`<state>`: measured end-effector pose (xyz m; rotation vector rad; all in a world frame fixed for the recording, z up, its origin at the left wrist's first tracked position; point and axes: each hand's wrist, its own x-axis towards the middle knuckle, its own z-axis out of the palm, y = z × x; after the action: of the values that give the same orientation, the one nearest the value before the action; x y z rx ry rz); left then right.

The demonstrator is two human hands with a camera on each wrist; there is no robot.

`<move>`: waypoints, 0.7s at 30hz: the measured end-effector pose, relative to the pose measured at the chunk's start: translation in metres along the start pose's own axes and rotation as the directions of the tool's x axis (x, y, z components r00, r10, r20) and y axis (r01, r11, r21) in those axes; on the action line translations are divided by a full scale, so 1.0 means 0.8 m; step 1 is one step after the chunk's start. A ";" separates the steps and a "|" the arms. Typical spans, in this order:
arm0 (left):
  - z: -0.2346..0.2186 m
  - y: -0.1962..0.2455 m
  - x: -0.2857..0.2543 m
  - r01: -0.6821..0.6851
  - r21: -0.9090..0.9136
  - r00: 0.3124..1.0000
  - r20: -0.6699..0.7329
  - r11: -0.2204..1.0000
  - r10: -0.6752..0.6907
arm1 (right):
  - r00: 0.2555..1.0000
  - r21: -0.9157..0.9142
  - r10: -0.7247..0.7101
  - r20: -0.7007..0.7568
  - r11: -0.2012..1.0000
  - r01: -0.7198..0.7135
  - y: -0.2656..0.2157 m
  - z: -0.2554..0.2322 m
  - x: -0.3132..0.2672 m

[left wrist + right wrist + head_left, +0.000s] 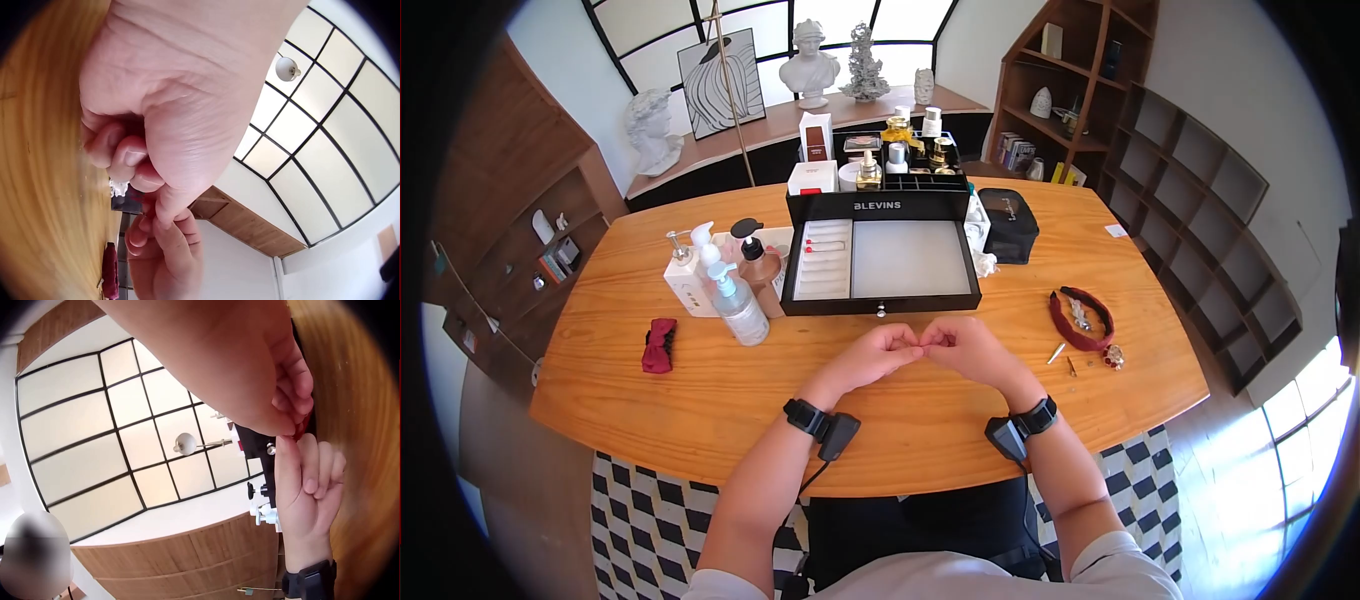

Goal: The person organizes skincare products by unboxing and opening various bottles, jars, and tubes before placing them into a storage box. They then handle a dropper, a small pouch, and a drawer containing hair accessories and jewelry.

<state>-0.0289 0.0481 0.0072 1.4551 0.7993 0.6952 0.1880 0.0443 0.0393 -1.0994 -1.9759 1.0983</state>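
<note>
Over the table in front of the jewellery box, my left hand (872, 358) and right hand (972, 352) meet at their fingertips. Thumbs and index fingers pinch a small red thing (304, 427); its kind I cannot tell, since the fingers cover most of it. In the left wrist view the remaining left fingers curl in toward the palm. The box's black drawer (978, 292) lies just beyond the hands, pulled out. Its left side has white ring rolls (822, 282) with small red-ended jewellery pieces (825, 246); the right side is a pale flat pad (915, 262).
Left stand pump bottles (743, 312) and a dark red bow (659, 346). On the right lie a red headband (1056, 318), a hair clip (1056, 353) and a jewelled ornament (1113, 357). Cosmetics, including a white box (812, 178), top the jewellery box; a black mesh bag (1010, 228) stands beside it.
</note>
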 end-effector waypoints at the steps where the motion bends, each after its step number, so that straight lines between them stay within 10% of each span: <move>1: 0.000 -0.002 0.001 -0.013 0.000 1.000 -0.005 1.000 0.013 | 1.000 0.052 0.019 0.000 0.998 -0.019 0.010 0.002 0.002; 11: -0.004 -0.015 0.008 -0.019 -0.170 0.990 -0.138 0.985 -0.005 | 0.999 0.522 -0.033 -0.011 0.852 0.033 0.040 0.024 0.002; 21: -0.010 -0.024 0.011 -0.004 -0.379 0.985 -0.160 0.925 -0.061 | 0.996 0.424 0.019 -0.083 0.906 0.018 0.041 0.029 0.004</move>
<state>-0.0315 0.0595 -0.0119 1.0419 0.7637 0.9055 0.1798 0.0486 -0.0002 -0.8926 -1.5654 1.3763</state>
